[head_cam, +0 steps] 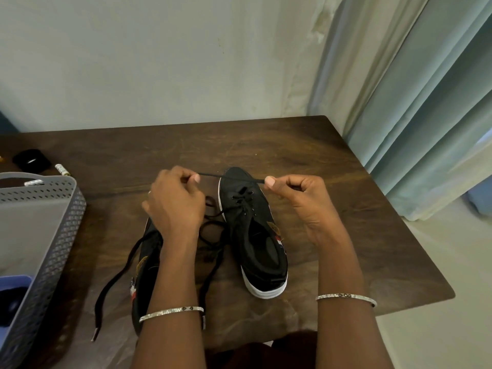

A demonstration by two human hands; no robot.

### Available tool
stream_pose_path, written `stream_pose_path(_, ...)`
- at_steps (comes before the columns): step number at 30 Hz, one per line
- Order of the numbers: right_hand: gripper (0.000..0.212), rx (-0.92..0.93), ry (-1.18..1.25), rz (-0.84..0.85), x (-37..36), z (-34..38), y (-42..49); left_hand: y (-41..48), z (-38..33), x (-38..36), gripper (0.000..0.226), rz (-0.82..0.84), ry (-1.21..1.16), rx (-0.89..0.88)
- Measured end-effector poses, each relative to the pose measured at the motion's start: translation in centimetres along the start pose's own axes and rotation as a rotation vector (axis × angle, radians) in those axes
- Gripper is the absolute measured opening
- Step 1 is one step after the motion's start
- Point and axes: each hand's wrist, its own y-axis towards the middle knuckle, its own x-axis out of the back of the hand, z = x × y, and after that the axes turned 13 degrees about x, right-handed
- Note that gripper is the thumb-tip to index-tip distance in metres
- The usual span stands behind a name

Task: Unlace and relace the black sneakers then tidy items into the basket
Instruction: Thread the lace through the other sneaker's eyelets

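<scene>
Two black sneakers with white soles lie on the wooden table. The right sneaker points away from me, partly laced at its lower eyelets. The left sneaker is mostly hidden under my left forearm. A black lace is stretched level above the right sneaker's toe. My left hand pinches its left end, and my right hand pinches its right end. Another loose black lace trails from the left sneaker toward the table's front edge.
A grey perforated basket stands at the left edge, holding a blue object. Behind it lie a round black item and a small white tube. A curtain hangs to the right, and a wall backs the table.
</scene>
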Motion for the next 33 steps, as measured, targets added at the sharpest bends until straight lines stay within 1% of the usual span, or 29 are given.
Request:
stream_pose_path(2, 0.020, -0.007, -0.003, -0.035, 0.7, -0.1, 0.1, 0.1, 0.3, 0.0, 0.016, -0.051, 0.013, 0.044)
stream_pose_path(5, 0.021, 0.005, -0.116, -0.047, 1.2, -0.7, 0.5, 0.4, 0.8, -0.7, 0.012, -0.001, 0.028, 0.018)
stream_pose_path(7, 0.017, -0.003, -0.146, -0.008, 0.7, -0.8, 0.8, 0.6, 0.9, -1.0, 0.026, 0.062, -0.025, -0.070)
stream_pose_path(8, 0.016, -0.012, -0.136, 0.030, 0.3, -1.0, 0.8, 0.6, 0.7, -1.1, 0.032, 0.102, -0.082, -0.144)
stream_pose_path(10, 0.016, -0.029, -0.094, 0.117, -0.5, -1.0, 0.8, 0.4, 0.0, -1.2, 0.034, 0.194, -0.226, -0.308)
stream_pose_path(12, 0.010, -0.054, -0.041, 0.167, -1.2, -0.8, 0.7, -0.3, -0.7, -1.4, 0.028, 0.355, -0.315, -0.427)
stream_pose_path(13, 0.012, -0.066, -0.015, 0.171, -1.5, -0.6, 0.7, -0.7, -1.0, -1.5, 0.027, 0.458, -0.331, -0.456)
stream_pose_path(15, 0.018, -0.058, -0.017, 0.154, -1.9, -0.5, 0.7, -1.3, -1.5, -1.8, 0.029, 0.633, -0.327, -0.457)
stream_pose_path(17, 0.019, 0.001, -0.088, 0.140, -1.9, -0.7, 0.7, -1.6, -1.7, -2.1, 0.028, 0.705, -0.298, -0.439)
stream_pose_path(20, 0.009, 0.043, -0.107, 0.155, -1.7, -1.0, 0.8, -1.3, -1.5, -2.1, 0.029, 0.775, -0.284, -0.344)
stream_pose_path(22, 0.010, 0.020, -0.062, 0.147, -1.7, -1.2, 0.7, -1.0, -1.0, -2.1, 0.028, 0.780, -0.253, -0.305)
stream_pose_path(25, 0.012, 0.002, -0.031, 0.129, -1.8, -1.1, 0.7, -0.6, -0.5, -1.9, 0.017, 0.775, -0.216, -0.259)
stream_pose_path(28, 0.015, -0.031, -0.026, 0.085, -1.8, -1.3, 0.8, -0.5, -0.6, -1.9, 0.014, 0.727, -0.196, -0.250)
stream_pose_path(29, 0.016, -0.027, -0.050, 0.078, -1.8, -1.3, 0.7, -0.6, -0.7, -1.9, 0.013, 0.703, -0.193, -0.237)
stream_pose_path(31, 0.016, -0.006, -0.193, 0.094, -1.4, -1.4, 0.6, -0.6, -0.7, -2.1, 0.008, 0.644, -0.193, -0.192)
stream_pose_path(33, 0.024, -0.044, -0.330, 0.178, -0.7, -1.3, 0.3, -0.5, -0.7, -2.1, 0.006, 0.573, -0.192, -0.157)
